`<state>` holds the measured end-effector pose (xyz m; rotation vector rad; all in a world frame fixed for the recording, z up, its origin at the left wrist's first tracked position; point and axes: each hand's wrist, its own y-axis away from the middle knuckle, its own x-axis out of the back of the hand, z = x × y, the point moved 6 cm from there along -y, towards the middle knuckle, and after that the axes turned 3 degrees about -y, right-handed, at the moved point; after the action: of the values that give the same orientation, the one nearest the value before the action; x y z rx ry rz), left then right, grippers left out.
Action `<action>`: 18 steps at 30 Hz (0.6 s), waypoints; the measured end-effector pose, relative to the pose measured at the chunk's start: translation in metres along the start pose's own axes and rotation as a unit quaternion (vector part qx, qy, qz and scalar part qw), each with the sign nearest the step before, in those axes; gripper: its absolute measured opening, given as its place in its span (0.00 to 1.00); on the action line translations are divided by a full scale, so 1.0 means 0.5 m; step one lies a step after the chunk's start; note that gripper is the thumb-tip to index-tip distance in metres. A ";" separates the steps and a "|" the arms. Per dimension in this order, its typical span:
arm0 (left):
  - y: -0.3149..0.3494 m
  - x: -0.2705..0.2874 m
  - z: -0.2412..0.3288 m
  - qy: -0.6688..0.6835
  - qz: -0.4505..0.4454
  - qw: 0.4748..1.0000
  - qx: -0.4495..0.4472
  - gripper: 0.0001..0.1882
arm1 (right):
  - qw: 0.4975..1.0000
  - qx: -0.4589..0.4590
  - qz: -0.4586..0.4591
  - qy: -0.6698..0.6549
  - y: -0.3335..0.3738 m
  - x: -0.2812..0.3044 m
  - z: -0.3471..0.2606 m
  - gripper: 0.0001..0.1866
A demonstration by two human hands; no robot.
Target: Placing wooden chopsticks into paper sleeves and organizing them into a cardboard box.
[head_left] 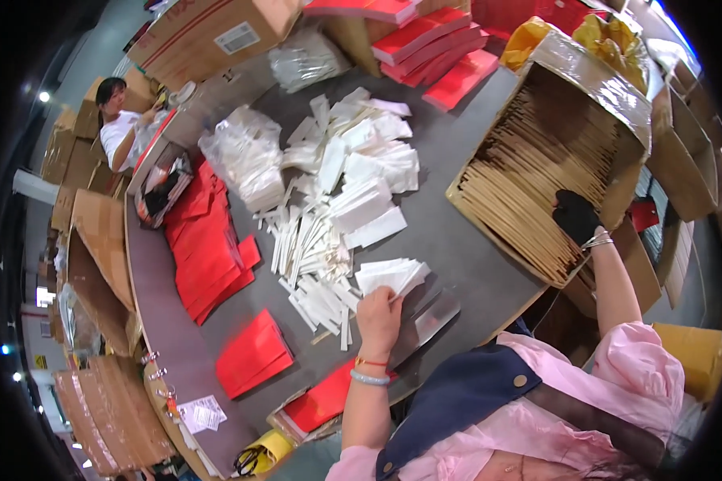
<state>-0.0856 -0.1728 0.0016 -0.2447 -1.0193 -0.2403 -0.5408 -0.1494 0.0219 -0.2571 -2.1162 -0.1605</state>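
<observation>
My left hand (379,317) is closed in a pinch on the near edge of a fanned stack of white paper slips (393,275). Beyond it spreads a loose heap of white paper pieces (365,152), with narrow white strips (301,244) on its left side. My right hand (576,216), in a black glove, reaches inside a tilted open carton (457,192). It rests on thin brown pieces (521,192) packed tightly in rows. The dark glove hides how its fingers are bent and whether they grip anything. A small clear plastic piece (438,317) lies right of my left hand.
Red packets lie in a pile (208,248) at left, a stack (254,353) near the front, and stacks (429,48) at the back. A plastic bag of white pieces (249,156) stands beside the heap. Another person (120,124) works at far left. Cartons (217,40) border the table.
</observation>
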 end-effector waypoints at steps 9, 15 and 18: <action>0.141 0.060 0.024 -0.023 -0.075 0.997 0.011 0.14 | 0.992 -0.036 -0.040 0.113 0.004 0.022 -0.008 0.09; 0.170 0.088 0.017 0.023 0.030 0.998 0.054 0.17 | 0.994 -0.032 -0.078 0.073 0.000 0.003 0.020 0.11; 0.195 0.096 -0.010 0.042 0.014 0.996 0.073 0.20 | 0.974 -0.016 0.099 0.204 -0.006 0.039 0.085 0.21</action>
<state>-0.0272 -0.0859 0.0318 -0.1157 -0.9444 -0.1484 -0.5867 -0.1405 0.0160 -0.4152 -1.6710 -0.1183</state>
